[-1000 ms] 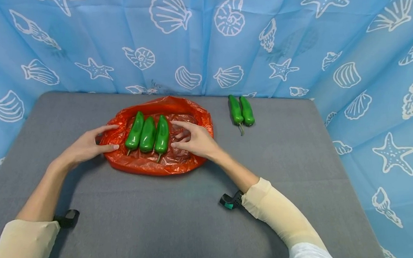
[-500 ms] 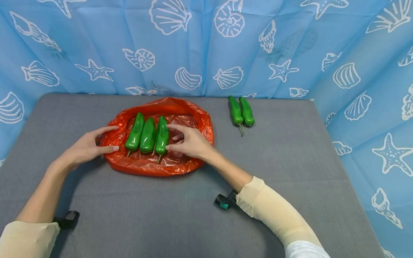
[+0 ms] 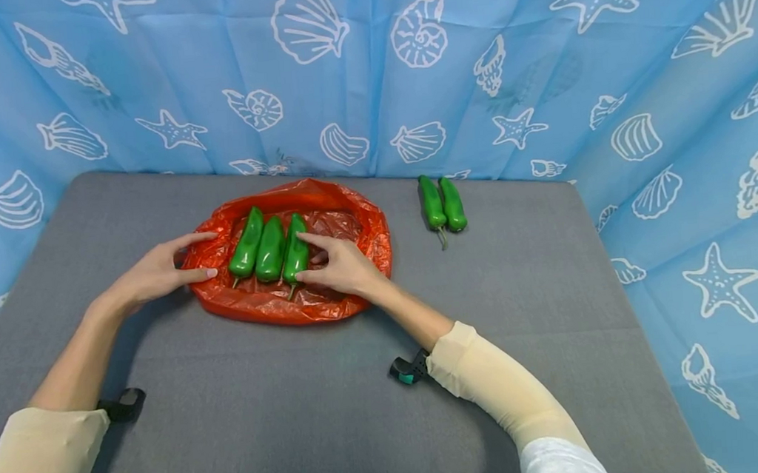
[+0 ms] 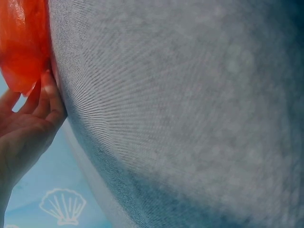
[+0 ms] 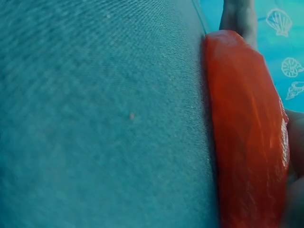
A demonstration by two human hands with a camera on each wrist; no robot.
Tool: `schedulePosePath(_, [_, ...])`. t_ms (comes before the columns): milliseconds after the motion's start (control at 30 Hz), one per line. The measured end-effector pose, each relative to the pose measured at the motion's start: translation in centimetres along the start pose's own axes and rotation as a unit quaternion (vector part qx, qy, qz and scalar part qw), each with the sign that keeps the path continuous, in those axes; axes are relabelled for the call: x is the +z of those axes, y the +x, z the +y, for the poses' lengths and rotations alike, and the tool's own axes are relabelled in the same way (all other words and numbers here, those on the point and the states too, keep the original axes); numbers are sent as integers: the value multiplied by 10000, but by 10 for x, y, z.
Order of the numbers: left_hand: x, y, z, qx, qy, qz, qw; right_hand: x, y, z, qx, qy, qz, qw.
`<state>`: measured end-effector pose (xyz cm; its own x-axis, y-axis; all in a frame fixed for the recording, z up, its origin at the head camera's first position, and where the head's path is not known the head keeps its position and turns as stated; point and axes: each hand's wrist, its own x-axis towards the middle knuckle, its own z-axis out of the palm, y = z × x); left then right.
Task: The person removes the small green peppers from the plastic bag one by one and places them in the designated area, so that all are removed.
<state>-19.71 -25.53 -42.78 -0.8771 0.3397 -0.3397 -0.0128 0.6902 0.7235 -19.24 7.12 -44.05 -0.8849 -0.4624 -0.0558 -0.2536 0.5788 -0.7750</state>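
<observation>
The bag [image 3: 278,313] looks like thin plastic, shiny and full of crinkles. The three peppers [image 3: 269,251] in it are smooth and very glossy, with bright white shiny spots. The two peppers [image 3: 454,207] outside it look smooth and shiny too. The table [image 3: 266,416] has a matt cloth top, and close up in the wrist views its weave looks a bit rough. The curtain [image 3: 367,81] looks like thin, smooth cloth with soft creases. The sleeves [image 3: 45,452] look like thin, matt cloth. The black wrist pieces [image 3: 404,370] look like hard plastic.
</observation>
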Motion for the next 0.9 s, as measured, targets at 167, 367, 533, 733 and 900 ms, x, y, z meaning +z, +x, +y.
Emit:
schedulePosePath(167, [1,0,-1,-15,21,-7,10000,2,1,-1,-163,-287,-65,9994])
schedulePosePath(367, [1,1,-2,5,4,-47,10000,5,3,-1,-168,-643,-97,9977])
schedulePosePath(533, [1,0,-2,45,-35,-42,10000,9,4,-1,-158,-930,-79,9955])
schedulePosePath(733, [2,0,-2,55,-74,-51,9999,12,4,-3,-159,-1046,-47,9944])
schedulePosePath(900, [1,1,-1,20,-22,-38,10000,15,5,-4,-139,-1224,70,9924])
